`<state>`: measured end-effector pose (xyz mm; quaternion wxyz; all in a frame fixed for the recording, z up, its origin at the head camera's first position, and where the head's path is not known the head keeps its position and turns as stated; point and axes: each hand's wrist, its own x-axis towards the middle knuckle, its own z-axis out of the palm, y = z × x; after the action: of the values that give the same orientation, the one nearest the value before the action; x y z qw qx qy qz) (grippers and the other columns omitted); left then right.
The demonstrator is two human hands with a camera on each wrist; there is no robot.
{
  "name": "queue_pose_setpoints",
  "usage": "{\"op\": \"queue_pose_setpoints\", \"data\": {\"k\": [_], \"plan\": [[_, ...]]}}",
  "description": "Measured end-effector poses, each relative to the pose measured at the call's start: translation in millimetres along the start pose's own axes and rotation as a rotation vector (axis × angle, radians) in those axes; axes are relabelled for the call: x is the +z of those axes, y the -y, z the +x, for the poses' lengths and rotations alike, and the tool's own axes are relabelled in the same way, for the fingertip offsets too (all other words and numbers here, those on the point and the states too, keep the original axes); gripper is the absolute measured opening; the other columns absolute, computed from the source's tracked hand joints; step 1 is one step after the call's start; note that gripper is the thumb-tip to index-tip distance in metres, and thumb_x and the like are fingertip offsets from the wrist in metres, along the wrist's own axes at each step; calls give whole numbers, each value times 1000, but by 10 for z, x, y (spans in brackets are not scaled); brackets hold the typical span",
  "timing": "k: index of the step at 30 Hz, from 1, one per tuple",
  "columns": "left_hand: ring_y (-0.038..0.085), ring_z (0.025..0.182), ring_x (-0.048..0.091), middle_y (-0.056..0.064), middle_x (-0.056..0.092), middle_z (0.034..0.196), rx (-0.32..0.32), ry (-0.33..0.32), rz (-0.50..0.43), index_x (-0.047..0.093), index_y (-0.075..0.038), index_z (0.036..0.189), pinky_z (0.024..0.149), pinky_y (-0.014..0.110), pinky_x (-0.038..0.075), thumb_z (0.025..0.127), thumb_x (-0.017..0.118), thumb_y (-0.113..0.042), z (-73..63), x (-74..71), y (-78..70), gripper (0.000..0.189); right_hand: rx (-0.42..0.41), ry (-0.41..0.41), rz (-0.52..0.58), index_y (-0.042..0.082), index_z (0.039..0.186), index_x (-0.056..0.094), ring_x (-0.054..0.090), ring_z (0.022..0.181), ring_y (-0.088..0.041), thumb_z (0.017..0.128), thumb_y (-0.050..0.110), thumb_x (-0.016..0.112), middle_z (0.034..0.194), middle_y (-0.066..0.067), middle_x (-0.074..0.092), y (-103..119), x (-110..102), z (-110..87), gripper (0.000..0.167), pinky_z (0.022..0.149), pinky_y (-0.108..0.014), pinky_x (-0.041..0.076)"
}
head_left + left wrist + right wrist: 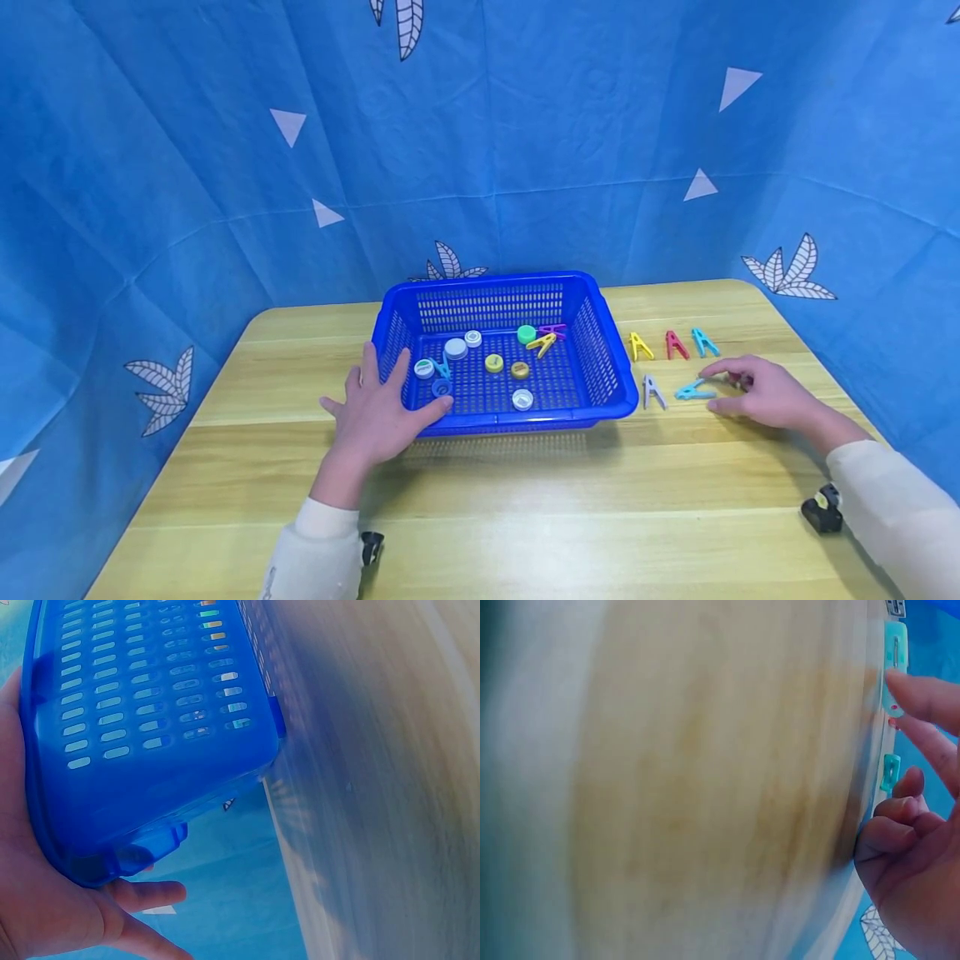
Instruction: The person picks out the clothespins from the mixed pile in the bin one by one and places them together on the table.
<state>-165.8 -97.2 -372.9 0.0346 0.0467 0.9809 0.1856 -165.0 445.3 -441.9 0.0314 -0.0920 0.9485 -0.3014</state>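
My left hand (378,412) rests with spread fingers on the front left corner of a blue plastic basket (510,421); the left wrist view shows its palm against the rim. Beside a light blue clothespin (693,390) on the table is my right hand (772,392). Its thumb and index finger stand apart near the clothespin's handle end, while the other fingers are curled in. Whether a fingertip touches the clothespin I cannot tell. In the right wrist view, the thumb overlaps the edge of a light blue clothespin (895,649).
Around the right hand lie a greyish clothespin (652,392), a yellow one (639,346), a red one (676,344) and another blue one (703,342). Inside the basket are several bottle caps, such as a green cap (527,334), plus yellow (542,342), purple (553,331) and blue clothespins (443,367).
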Motion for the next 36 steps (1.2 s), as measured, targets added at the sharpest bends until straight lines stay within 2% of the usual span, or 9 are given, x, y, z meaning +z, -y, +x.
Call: {"op": "queue_pose_setpoints", "data": {"k": [5,8,12,15,24,36], "plan": [[59,142,7,22,-10,164,-3,2,1,24,-14,160,90,87,-5,77,49,-88,-7,-6,-16,114,7,-4,-11,10,109,73,48,82,-23,81,28,85,93,-4,60,-9,6,-11,35,71,-40,40],[59,142,7,23,-10,164,-5,-2,2,24,-14,160,90,88,-5,77,50,-87,-13,-8,-14,114,37,-16,-38,12,98,72,48,78,-23,80,35,85,86,-3,58,18,6,-9,33,69,-39,40],[59,142,7,23,-10,164,-5,-2,3,24,-14,160,90,88,-5,77,49,-88,-14,-2,-4,115,84,-24,-74,14,82,65,45,70,-21,78,47,84,73,-1,51,71,19,-15,38,63,-35,37],[59,142,7,23,-9,164,-4,-4,6,24,-14,160,90,88,-5,76,48,-89,-9,4,6,115,98,-13,-82,15,76,60,44,66,-20,78,50,83,67,0,47,128,40,-16,42,60,-33,34],[59,141,7,23,-8,164,1,-6,6,25,-14,160,89,88,-5,76,48,-89,-4,8,0,115,141,-9,-94,13,81,57,41,62,-20,81,48,81,67,-1,44,240,100,20,43,58,-34,31],[58,142,6,23,-8,164,4,-2,2,25,-16,160,90,88,-6,76,47,-89,7,0,-3,113,128,2,-122,14,78,55,42,63,-20,83,48,79,66,-1,43,309,130,23,42,60,-35,31]]}}
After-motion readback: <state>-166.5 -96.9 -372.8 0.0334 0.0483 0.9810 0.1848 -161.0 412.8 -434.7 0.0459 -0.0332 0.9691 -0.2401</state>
